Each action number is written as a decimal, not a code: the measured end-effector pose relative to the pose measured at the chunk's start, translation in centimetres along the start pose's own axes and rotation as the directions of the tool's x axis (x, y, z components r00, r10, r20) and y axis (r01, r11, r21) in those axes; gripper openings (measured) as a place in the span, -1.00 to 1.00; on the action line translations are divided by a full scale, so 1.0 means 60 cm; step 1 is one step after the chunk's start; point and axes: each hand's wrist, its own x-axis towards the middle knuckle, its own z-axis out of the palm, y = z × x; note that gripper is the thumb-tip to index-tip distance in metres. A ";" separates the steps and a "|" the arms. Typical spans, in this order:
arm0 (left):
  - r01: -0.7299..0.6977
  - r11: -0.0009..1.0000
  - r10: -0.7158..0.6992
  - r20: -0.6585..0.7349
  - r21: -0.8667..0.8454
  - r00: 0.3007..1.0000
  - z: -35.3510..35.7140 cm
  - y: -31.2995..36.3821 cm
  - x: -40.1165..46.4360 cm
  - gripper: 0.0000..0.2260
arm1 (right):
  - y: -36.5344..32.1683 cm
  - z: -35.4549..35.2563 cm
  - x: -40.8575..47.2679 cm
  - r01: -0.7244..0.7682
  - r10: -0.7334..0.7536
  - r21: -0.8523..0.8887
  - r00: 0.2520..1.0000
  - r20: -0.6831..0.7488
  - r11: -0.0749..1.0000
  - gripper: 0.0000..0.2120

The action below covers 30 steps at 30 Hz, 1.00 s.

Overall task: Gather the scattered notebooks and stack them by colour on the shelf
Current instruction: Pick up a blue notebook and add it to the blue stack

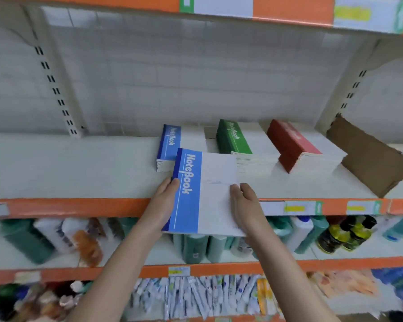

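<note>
Both hands' grip on blue notebook (203, 194), overhanging shelf (79, 163) edge, open shelf leftward

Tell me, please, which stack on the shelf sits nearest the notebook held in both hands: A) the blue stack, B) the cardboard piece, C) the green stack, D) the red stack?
A: the held blue notebook, gripped by both hands, overlaps the blue stack just behind it.
</note>
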 end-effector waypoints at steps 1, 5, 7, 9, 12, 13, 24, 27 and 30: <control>-0.010 1.000 0.010 -0.038 0.007 0.999 -0.001 0.002 -0.002 -0.84 | -0.002 0.003 0.004 -0.012 0.012 0.012 1.000 0.025 1.000 -0.77; -0.010 0.997 0.020 -0.150 0.071 0.989 0.000 0.011 -0.010 -0.79 | -0.007 0.006 0.027 -0.019 0.020 -0.009 0.996 0.087 1.000 -0.78; -0.021 0.990 0.050 -0.202 0.140 0.978 0.000 0.017 -0.012 -0.71 | -0.010 0.008 0.041 -0.012 0.014 -0.016 0.993 0.114 1.000 -0.78; -0.061 0.983 0.104 -0.252 0.175 0.962 -0.001 0.025 -0.011 -0.69 | -0.013 0.013 0.055 -0.007 0.007 -0.002 0.990 0.138 1.000 -0.78; -0.106 0.969 0.173 -0.304 0.224 0.937 -0.005 0.039 0.006 -0.69 | -0.021 0.023 0.079 -0.009 0.007 0.009 0.987 0.163 1.000 -0.79; -0.115 0.964 0.189 -0.312 0.242 0.931 -0.007 0.044 0.014 -0.68 | -0.025 0.027 0.089 -0.016 0.013 0.013 0.985 0.171 1.000 -0.79; -0.136 0.925 0.258 -0.326 0.355 0.909 -0.037 0.082 0.167 -0.71 | -0.057 0.086 0.217 0.000 -0.009 0.071 0.990 0.138 0.998 -0.86; -0.136 0.913 0.272 -0.328 0.384 0.905 -0.045 0.099 0.212 -0.74 | -0.064 0.108 0.254 0.016 -0.022 0.057 0.996 0.092 0.998 -0.87; -0.132 0.886 0.294 -0.320 0.444 0.901 -0.053 0.110 0.253 -0.75 | -0.069 0.123 0.286 0.017 -0.022 0.063 0.997 0.079 0.998 -0.85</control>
